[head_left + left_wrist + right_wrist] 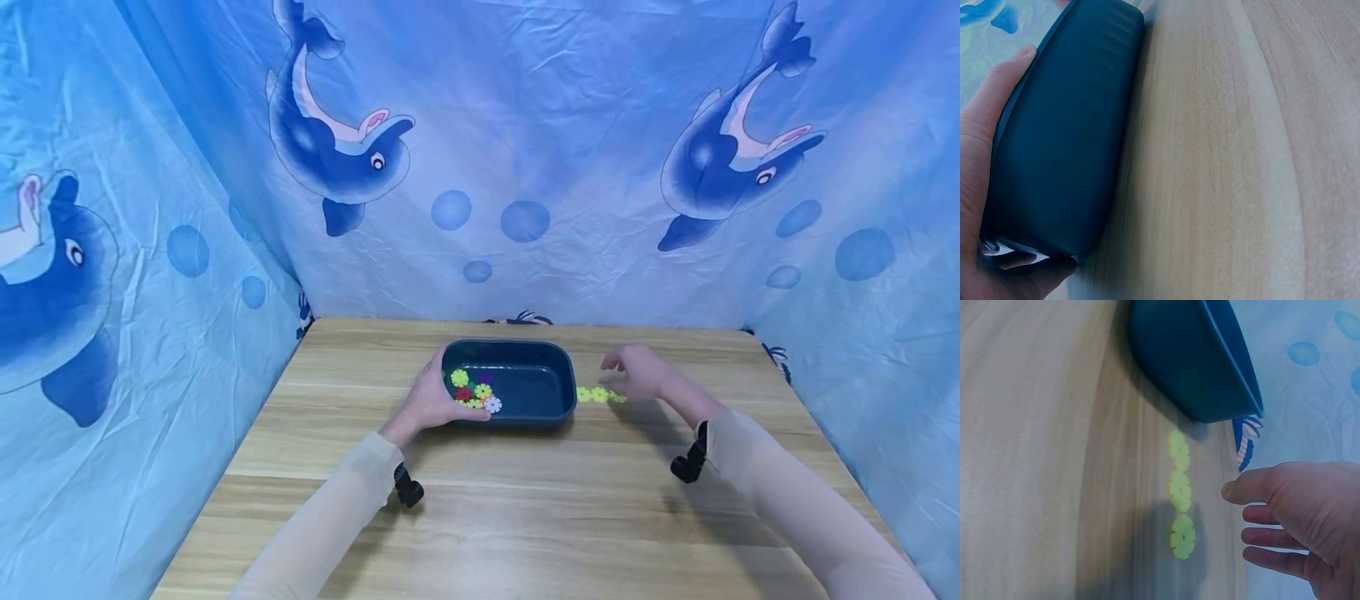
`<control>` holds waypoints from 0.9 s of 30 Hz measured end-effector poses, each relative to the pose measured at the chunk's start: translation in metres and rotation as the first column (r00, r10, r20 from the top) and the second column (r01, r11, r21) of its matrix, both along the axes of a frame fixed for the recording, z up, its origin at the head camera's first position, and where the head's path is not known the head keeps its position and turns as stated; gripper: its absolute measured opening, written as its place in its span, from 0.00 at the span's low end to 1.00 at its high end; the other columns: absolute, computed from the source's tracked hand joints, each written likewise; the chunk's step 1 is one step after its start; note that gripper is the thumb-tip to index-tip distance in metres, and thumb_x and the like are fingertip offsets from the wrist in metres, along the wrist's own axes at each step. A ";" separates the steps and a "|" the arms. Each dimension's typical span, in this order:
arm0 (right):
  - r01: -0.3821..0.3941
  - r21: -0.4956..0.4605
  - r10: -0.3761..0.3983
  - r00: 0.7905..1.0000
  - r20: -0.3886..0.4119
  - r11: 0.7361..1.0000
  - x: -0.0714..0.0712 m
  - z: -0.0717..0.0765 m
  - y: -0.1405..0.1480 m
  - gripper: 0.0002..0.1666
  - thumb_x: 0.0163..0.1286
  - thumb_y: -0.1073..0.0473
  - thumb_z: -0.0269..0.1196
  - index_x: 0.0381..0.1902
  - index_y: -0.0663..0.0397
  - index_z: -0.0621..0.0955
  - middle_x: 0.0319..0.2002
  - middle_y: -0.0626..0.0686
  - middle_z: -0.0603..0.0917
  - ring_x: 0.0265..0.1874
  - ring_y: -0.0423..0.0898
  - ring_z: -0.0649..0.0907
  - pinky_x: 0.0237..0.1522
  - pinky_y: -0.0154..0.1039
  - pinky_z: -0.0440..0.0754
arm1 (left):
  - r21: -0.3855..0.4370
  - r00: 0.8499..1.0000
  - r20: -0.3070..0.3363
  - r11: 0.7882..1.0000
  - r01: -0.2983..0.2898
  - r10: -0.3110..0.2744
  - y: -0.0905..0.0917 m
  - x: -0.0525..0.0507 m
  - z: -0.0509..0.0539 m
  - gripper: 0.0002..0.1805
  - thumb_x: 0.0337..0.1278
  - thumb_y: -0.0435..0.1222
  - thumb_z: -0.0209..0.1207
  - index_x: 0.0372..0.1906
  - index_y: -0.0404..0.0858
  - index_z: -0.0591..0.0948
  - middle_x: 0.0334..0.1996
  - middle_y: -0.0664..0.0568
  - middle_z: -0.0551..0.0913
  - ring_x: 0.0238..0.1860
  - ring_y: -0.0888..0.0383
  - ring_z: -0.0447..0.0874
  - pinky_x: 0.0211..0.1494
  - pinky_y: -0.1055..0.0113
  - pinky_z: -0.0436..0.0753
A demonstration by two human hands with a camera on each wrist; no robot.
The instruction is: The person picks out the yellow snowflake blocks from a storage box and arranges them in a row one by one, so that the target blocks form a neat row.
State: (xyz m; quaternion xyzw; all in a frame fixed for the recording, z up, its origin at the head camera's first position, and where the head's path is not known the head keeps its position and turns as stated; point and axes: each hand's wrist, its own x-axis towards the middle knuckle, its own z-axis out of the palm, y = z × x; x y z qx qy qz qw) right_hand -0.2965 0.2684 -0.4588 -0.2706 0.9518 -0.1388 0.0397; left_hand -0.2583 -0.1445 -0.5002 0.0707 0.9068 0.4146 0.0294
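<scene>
A dark blue-green plastic bin (534,397) stands upright on the table. My left hand (431,402) grips its left end, the thumb lying along the near rim and the fingers round the far side, partly hidden. Inside the bin's left part are several flower-shaped plastic discs in yellow, red, purple and white, such as a white disc (492,404). Three yellow discs (1180,487) lie in a row on the wood just right of the bin. Above and beside them hovers my right hand (1310,519), fingers loosely extended, touching nothing.
The wooden table (517,508) reaches back to a blue curtain (585,100) printed with dolphins, which also hangs at both sides. A small black wrist camera (408,487) sits under the left wrist, and another black camera (688,463) under the right.
</scene>
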 end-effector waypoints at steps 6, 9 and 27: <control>-0.001 0.007 0.001 1.000 0.009 1.000 -0.003 0.006 -0.006 0.19 0.70 0.61 0.72 0.55 0.65 0.87 0.51 0.64 0.90 0.50 0.61 0.89 0.53 0.58 0.89 | 0.000 1.000 0.002 1.000 0.001 -0.001 -0.001 0.002 0.000 0.84 0.27 0.59 0.87 0.88 0.43 0.45 0.85 0.39 0.57 0.83 0.37 0.59 0.80 0.35 0.69; -0.002 0.004 0.002 1.000 0.012 1.000 -0.005 0.008 -0.008 0.19 0.71 0.61 0.71 0.56 0.65 0.87 0.52 0.64 0.90 0.50 0.61 0.89 0.54 0.57 0.88 | 0.003 1.000 0.003 1.000 -0.001 0.001 -0.001 0.002 0.000 0.84 0.28 0.59 0.87 0.88 0.44 0.44 0.85 0.40 0.57 0.83 0.37 0.59 0.80 0.35 0.69; -0.030 -0.039 0.030 0.999 -0.019 0.999 -0.020 0.033 -0.051 0.17 0.69 0.63 0.71 0.55 0.61 0.88 0.53 0.60 0.91 0.50 0.59 0.89 0.55 0.55 0.89 | -0.001 1.000 -0.002 1.000 -0.005 0.005 0.000 -0.001 -0.002 0.85 0.25 0.60 0.87 0.88 0.46 0.45 0.84 0.41 0.59 0.82 0.39 0.62 0.79 0.35 0.69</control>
